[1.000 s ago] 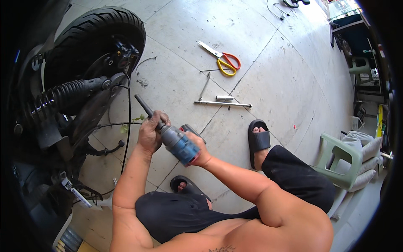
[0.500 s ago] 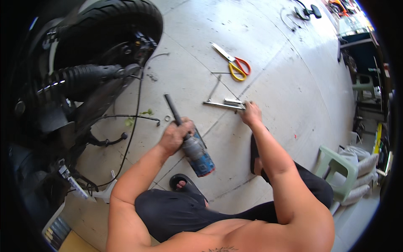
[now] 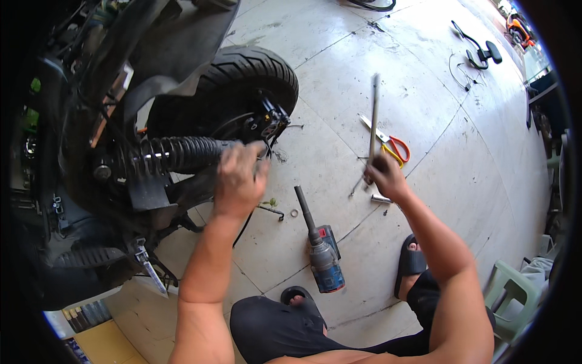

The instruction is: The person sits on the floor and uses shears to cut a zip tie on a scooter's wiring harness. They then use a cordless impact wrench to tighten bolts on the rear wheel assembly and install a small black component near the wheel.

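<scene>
My right hand (image 3: 388,179) is closed around a long metal wrench (image 3: 374,112), which stands nearly upright in view and is smeared by motion at its ends. My left hand (image 3: 237,182) is raised, empty, with thumb and fingers apart, in front of the lower end of a black shock absorber (image 3: 182,150) by the motorcycle's wheel (image 3: 251,70). Whether it touches the shock is hard to tell. Between my arms a blue and grey impact wrench (image 3: 325,264) lies on the floor, a long dark socket extension (image 3: 303,206) pointing away from me.
Scissors (image 3: 397,148) with red and yellow handles lie beyond my right hand. A short silver socket (image 3: 381,198) is on the floor below it, and a small ring (image 3: 294,213) sits near the extension. A green plastic stool (image 3: 515,291) stands at right.
My left hand has let go of the impact wrench, now on the floor, and moved up toward the wheel. My right hand has lifted the metal wrench and swung it upright. The view has shifted left.
</scene>
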Demonstrator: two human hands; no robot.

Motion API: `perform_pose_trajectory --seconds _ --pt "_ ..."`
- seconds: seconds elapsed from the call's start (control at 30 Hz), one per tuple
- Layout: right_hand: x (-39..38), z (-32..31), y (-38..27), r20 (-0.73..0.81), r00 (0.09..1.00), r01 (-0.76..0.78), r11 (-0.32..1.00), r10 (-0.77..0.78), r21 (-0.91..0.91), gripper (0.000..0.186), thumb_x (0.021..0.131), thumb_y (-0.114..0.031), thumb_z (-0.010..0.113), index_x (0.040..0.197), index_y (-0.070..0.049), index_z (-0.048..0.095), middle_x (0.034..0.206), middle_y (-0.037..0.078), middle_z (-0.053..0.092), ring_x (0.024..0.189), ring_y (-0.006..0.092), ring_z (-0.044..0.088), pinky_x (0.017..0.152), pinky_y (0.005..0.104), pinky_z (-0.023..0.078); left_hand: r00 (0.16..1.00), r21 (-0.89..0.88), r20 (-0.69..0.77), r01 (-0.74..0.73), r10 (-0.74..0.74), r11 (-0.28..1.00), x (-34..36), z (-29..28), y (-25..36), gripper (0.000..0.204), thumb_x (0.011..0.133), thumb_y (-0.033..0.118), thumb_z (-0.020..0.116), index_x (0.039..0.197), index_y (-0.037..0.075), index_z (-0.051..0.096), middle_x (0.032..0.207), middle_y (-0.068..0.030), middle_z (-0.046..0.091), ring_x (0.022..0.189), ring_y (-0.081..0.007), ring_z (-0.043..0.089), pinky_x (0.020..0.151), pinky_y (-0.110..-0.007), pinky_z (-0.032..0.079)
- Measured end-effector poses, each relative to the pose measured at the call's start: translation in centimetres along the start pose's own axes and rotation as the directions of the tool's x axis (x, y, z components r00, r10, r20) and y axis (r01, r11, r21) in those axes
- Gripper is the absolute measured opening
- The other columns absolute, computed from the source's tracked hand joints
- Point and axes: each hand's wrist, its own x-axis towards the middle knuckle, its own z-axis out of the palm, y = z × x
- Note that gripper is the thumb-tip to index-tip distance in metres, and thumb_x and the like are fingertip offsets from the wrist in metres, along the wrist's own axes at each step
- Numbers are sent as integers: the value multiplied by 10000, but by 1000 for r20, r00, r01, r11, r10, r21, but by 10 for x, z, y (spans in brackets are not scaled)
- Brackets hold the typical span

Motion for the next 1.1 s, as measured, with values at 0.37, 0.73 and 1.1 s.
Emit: perform_pose_trajectory --seconds 0.37,0.73,1.1 --pt "170 104 -119 -515 848 406 778 -125 479 271 813 -59 670 1001 42 504 881 164 617 782 249 651 689 344 539 853 571 348 136 -389 809 113 -6 2 489 721 373 768 1081 61 656 1090 -122 637 1056 -303 584 905 -401 477" --pt "177 103 -125 -603 776 450 831 -184 326 212 863 6 609 1026 41 478 892 142 617 760 198 661 637 291 580 845 494 347 204 -406 845 107 -4 -5 398 734 336 755 988 37 683 1046 -143 637 1042 -319 585 894 -409 466" --pt "171 115 -134 -577 795 402 875 -188 269 232 843 -43 650 1005 42 509 842 120 627 761 193 643 635 305 543 830 487 344 241 -438 839 108 -3 -7 507 710 312 775 1099 11 651 1120 -168 625 1076 -329 575 941 -398 448"
